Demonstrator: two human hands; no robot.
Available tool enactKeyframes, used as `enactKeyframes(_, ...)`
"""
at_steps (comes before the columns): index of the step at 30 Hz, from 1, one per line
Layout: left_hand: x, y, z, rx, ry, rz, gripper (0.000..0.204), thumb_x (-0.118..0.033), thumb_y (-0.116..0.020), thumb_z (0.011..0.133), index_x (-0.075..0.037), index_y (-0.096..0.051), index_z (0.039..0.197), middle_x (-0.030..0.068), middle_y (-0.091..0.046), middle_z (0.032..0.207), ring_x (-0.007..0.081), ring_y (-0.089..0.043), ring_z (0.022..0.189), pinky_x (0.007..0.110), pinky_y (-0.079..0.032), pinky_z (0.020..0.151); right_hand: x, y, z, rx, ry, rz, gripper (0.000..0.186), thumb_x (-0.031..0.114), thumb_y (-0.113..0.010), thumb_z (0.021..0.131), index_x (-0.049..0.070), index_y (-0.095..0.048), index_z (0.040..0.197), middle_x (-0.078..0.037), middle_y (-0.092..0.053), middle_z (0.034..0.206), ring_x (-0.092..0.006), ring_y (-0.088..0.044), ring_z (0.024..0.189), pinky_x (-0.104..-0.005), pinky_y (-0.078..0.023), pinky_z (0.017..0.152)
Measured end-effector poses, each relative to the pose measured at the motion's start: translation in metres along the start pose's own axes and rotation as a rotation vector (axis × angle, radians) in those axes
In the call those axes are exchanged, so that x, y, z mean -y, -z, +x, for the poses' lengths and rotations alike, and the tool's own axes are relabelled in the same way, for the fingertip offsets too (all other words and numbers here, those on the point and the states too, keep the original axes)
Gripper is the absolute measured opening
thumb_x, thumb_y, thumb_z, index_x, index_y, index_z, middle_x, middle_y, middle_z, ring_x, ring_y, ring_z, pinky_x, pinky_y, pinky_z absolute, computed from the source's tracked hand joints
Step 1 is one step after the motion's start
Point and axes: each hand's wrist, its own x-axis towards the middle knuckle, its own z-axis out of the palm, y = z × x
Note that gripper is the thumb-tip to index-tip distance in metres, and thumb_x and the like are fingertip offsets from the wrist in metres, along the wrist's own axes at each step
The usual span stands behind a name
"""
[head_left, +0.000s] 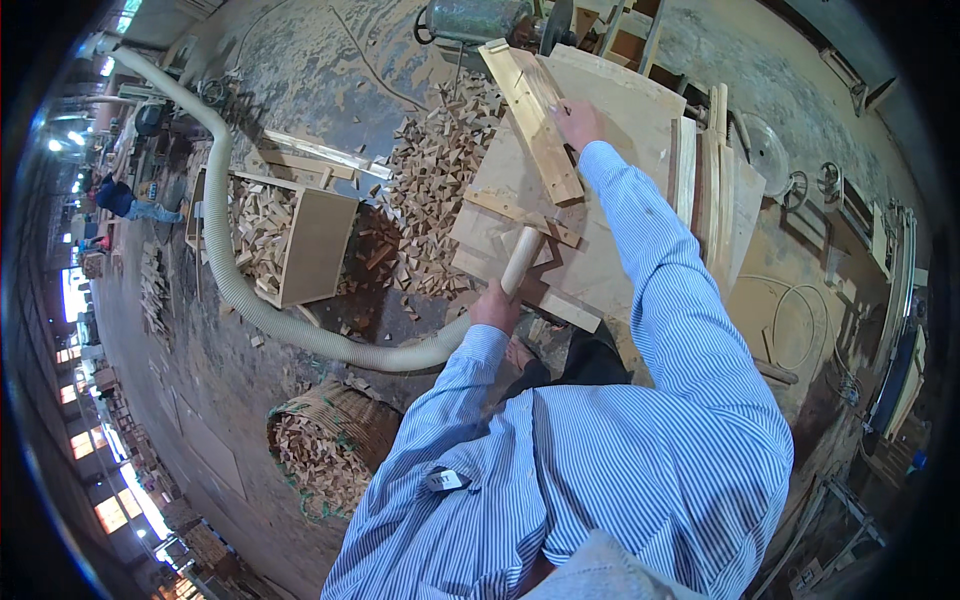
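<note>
My left hand (496, 308) is wrapped round a pale cylindrical tube (522, 258) at the end of a long ribbed beige hose (235, 280); the tube's top is beside a short wooden strip with holes (500, 208) on the plywood table (495, 160). Above it, my right hand (578, 122) grips the edge of a longer wooden plank with small holes (528, 100), which lies slanting across the tabletop. Narrow wooden boards (715, 190) lie along the table's right side. My fingertips on both hands are partly hidden.
Offcuts (445, 180) heap on the floor left of the table. A wooden crate (320, 240) and a woven basket (350, 420) hold more. Machinery (480, 20) stands behind, a round disc with handwheels (770, 155) at right. Another person (130, 195) is at far left.
</note>
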Motion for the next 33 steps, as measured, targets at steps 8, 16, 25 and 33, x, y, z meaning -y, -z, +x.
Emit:
enactKeyframes(8, -0.021, 0.000, 0.021, -0.024, -0.011, -0.012, 0.042, -0.039, -0.068, 0.092, -0.003, -0.051, 0.104, 0.0274, -0.070, 0.089, 0.0467, -0.069, 0.084, 0.055, -0.055, 0.074, -0.017, -0.001, 0.033, 0.001, 0.011, 0.005, 0.030, 0.040, -0.066, 0.092, 0.014, -0.077, 0.103, -0.022, -0.070, 0.104, -0.0398, -0.065, 0.101, -0.0499, -0.050, 0.090)
enactKeyframes(16, -0.058, 0.003, 0.061, -0.057, -0.032, -0.026, 0.043, -0.039, -0.068, 0.092, -0.002, -0.051, 0.106, 0.0287, -0.070, 0.089, 0.0471, -0.069, 0.084, 0.055, -0.055, 0.074, -0.025, 0.020, 0.074, -0.135, 0.055, 0.035, 0.026, 0.034, -0.068, 0.090, 0.011, -0.078, 0.094, -0.020, -0.072, 0.094, -0.0408, -0.068, 0.087, -0.0494, -0.053, 0.080)
enactKeyframes(25, -0.089, 0.006, 0.091, -0.060, -0.021, -0.022, 0.044, -0.037, -0.069, 0.090, -0.001, -0.051, 0.107, 0.0299, -0.069, 0.089, 0.0480, -0.069, 0.086, 0.055, -0.055, 0.074, -0.030, 0.038, 0.109, -0.111, 0.070, 0.034, 0.026, 0.034, -0.068, 0.090, 0.010, -0.077, 0.095, -0.021, -0.071, 0.096, -0.0404, -0.067, 0.090, -0.0500, -0.052, 0.082)
enactKeyframes(33, -0.076, 0.003, 0.079, -0.067, 0.001, -0.044, 0.047, -0.043, -0.064, 0.092, -0.001, -0.052, 0.109, 0.0319, -0.069, 0.092, 0.0514, -0.067, 0.087, 0.057, -0.054, 0.077, -0.034, 0.059, 0.068, -0.196, 0.018, 0.008, 0.035, 0.035, -0.071, 0.087, 0.010, -0.075, 0.111, -0.019, -0.070, 0.112, -0.0375, -0.066, 0.105, -0.0490, -0.051, 0.092)
